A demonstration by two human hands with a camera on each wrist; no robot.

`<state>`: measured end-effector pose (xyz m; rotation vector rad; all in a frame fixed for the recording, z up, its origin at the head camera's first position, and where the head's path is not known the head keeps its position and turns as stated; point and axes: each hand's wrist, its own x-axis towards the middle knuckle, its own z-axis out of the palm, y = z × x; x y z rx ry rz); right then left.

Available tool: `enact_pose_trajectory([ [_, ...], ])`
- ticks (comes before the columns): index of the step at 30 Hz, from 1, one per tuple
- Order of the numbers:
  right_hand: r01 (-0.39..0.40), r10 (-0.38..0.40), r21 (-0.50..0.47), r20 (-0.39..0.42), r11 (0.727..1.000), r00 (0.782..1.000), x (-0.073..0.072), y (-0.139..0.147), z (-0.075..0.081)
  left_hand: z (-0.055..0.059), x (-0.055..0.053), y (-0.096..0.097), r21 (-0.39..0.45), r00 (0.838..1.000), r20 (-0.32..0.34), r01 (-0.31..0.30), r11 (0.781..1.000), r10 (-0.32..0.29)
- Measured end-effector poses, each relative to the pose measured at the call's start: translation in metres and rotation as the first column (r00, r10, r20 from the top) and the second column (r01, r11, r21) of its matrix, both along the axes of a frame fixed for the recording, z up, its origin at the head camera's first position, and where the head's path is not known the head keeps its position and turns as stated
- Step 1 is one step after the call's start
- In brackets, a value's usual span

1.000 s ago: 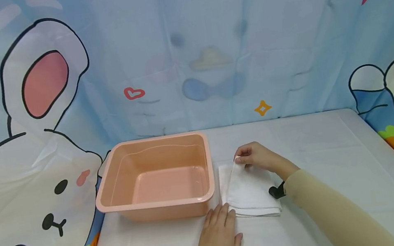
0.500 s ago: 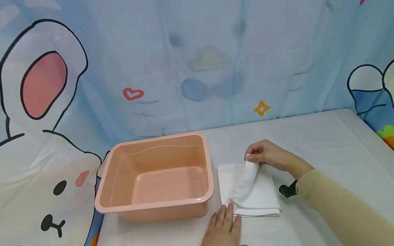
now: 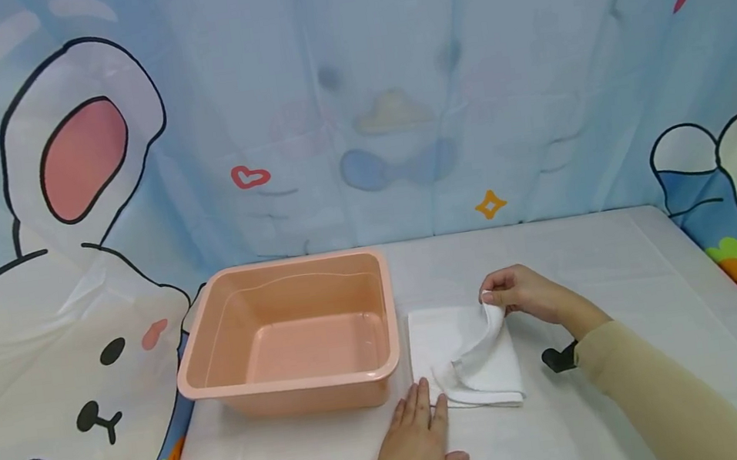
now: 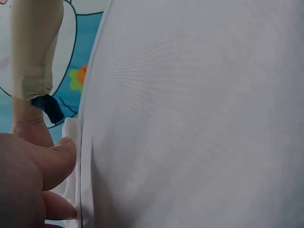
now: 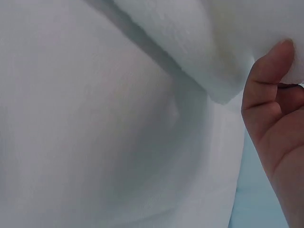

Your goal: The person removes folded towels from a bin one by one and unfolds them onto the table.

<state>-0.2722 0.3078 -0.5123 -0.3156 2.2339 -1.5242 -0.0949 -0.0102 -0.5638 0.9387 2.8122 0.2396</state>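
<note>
A folded white towel [image 3: 442, 337] lies on the white-covered table, right of a peach plastic basin [image 3: 291, 385]. My right hand [image 3: 534, 294] pinches the towel's far right corner between thumb and fingers and holds it raised, so the top layer curls up from the layers below. In the right wrist view the thumb [image 5: 278, 59] presses on the lifted cloth [image 5: 185, 38]. My left hand [image 3: 407, 446] lies flat with straight fingers, its fingertips at the towel's near left corner. The left wrist view shows that hand's thumb [image 4: 61, 159] beside the towel's edge [image 4: 72, 128].
The basin stands close to the towel's left side, with nothing inside it. Behind the table hangs a blue curtain [image 3: 531, 84] printed with cartoon animals. A black strap piece [image 3: 559, 359] sticks out from the right sleeve cuff.
My right hand has moved rightward with the pinched towel layer, peeling it back toward the right and uncovering the layer beneath. My left hand has shifted slightly right, its thumb spread wider.
</note>
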Motion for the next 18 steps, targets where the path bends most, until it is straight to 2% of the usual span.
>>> enact_pose_trajectory([
  [9, 0.010, -0.010, 0.013, 0.008, 1.000, 1.000, 0.004, 0.020, 0.002, 0.008, -0.005, 0.003, -0.085, 0.998, -0.065, -0.002, 0.996, -0.004],
  [18, 0.017, -0.017, 0.036, 0.007, 0.999, 1.000, 0.007, 0.046, -0.005, 0.014, -0.007, 0.005, -0.100, 1.000, -0.024, -0.013, 0.995, 0.010],
])
